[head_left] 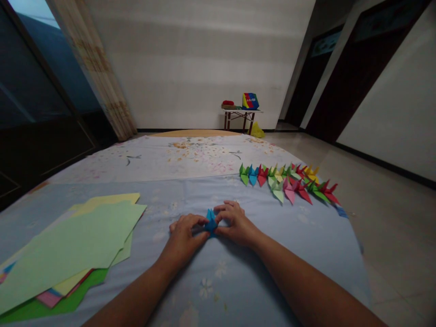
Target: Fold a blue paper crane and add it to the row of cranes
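As the left hand (185, 238) and the right hand (236, 222) are meeting over a pale blue floral bedsheet (272, 268), their fingertips are pinching a small blue origami crane (211, 222) from either side, both hands curling nearly shut on the paper. The crane is sitting on the bedsheet, right between the hands! Just up and to the right of the crane, a double row of multicoloured paper cranes (286, 181) is fanning out. Left of the crane, a loose stack of green, yellow and pink paper sheets (68, 245) is lying near the left hand. Far beyond the crane, a small folding table (238, 111) is standing against the wall.
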Demonstrator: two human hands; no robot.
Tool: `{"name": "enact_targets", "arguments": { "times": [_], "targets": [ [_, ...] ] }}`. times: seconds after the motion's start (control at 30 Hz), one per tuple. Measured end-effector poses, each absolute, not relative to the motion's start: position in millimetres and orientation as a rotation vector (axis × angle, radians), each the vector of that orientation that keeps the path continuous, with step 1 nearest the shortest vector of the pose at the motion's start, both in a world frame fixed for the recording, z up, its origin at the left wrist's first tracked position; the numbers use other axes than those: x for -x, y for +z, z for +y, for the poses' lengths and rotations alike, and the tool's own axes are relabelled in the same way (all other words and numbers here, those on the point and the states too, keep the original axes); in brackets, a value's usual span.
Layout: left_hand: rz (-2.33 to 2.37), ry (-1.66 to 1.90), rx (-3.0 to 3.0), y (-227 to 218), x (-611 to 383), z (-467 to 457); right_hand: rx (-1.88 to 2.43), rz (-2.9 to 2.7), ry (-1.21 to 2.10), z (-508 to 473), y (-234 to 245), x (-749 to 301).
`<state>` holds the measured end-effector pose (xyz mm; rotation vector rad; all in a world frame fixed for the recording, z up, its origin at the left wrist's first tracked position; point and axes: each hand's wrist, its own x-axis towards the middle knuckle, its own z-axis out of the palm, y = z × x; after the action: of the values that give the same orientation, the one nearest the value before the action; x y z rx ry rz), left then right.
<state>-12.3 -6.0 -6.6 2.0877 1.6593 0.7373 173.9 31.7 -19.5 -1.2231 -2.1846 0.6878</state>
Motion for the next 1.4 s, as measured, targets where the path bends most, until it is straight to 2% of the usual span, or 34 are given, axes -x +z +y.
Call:
{"name": "enact_targets", "arguments": {
  "times": [0.5, 0.93, 1.2, 1.4],
  "targets": [
    [1.469, 0.625, -2.524, -10.3, 25.9, -6.2, 1.049, -2.456, 0.5, 28.8, -6.7, -189.6],
    [1.276, 0.362, -2.734, 10.9, 30.6, -9.7, 1.013, -2.393, 0.657, 30.8, -15.2, -193.5],
    [1.183, 0.273, -2.75, 17.4, 28.2, -9.5, 1.1, -2.326, 0.629, 27.3, -11.6, -190.6],
    [1.321, 0.24, -2.809, 17.6, 19.4, -18.2, 1.112, -2.385, 0.61, 27.4, -12.8, -190.0]
  ]
}}
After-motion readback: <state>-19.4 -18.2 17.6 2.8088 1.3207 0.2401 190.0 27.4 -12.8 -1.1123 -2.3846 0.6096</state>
